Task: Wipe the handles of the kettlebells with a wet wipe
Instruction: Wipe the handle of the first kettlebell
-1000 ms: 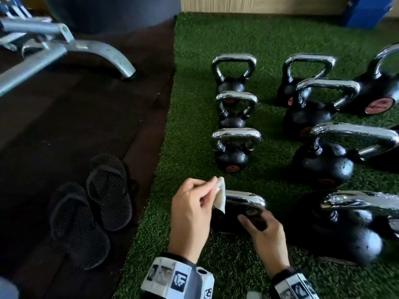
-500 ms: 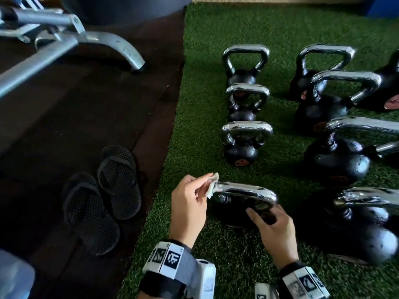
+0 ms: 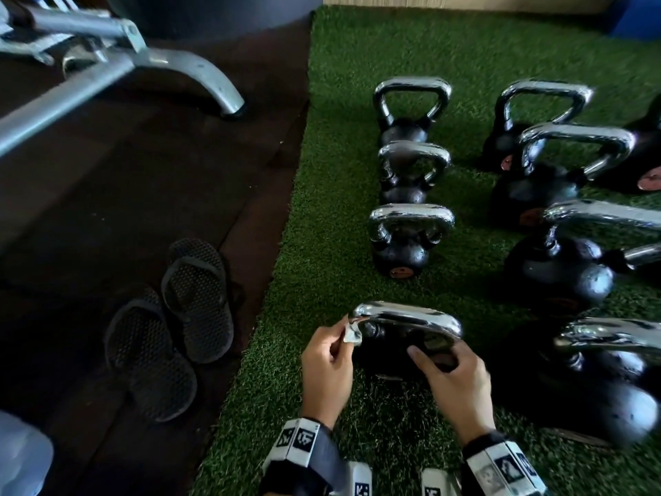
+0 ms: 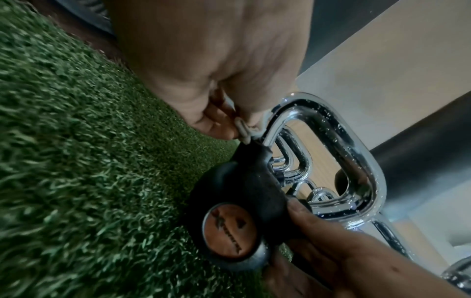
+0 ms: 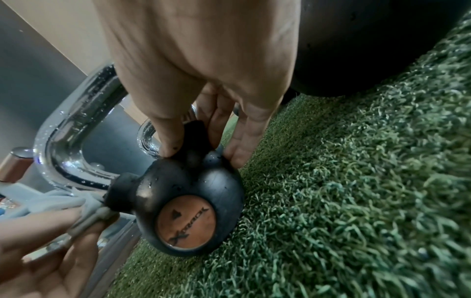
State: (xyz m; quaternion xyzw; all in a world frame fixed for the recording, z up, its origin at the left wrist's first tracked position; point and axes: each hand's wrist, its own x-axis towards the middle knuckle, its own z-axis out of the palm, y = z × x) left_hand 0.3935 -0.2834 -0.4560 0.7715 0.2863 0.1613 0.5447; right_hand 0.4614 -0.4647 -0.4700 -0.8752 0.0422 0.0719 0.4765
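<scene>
The nearest small black kettlebell (image 3: 384,358) stands on green turf, its wet chrome handle (image 3: 407,318) pointing up. My left hand (image 3: 336,343) pinches a crumpled white wet wipe (image 3: 352,332) against the handle's left corner, just above the body. In the left wrist view the wipe (image 4: 243,129) touches the handle (image 4: 331,141) where it meets the black body (image 4: 229,191). My right hand (image 3: 440,366) grips the kettlebell at the right foot of its handle. The right wrist view shows those fingers (image 5: 165,141) curled around the body's horn (image 5: 193,137), above an orange logo disc (image 5: 186,221).
Three more small kettlebells (image 3: 407,245) line up behind this one, and larger ones (image 3: 558,270) stand to the right, one very close (image 3: 608,374). Left of the turf's edge lies dark floor with a pair of black sandals (image 3: 168,316) and a grey metal bench leg (image 3: 193,73).
My left hand has slid the wipe from the top left end of the handle down around its left corner. My right hand has kept its hold on the kettlebell.
</scene>
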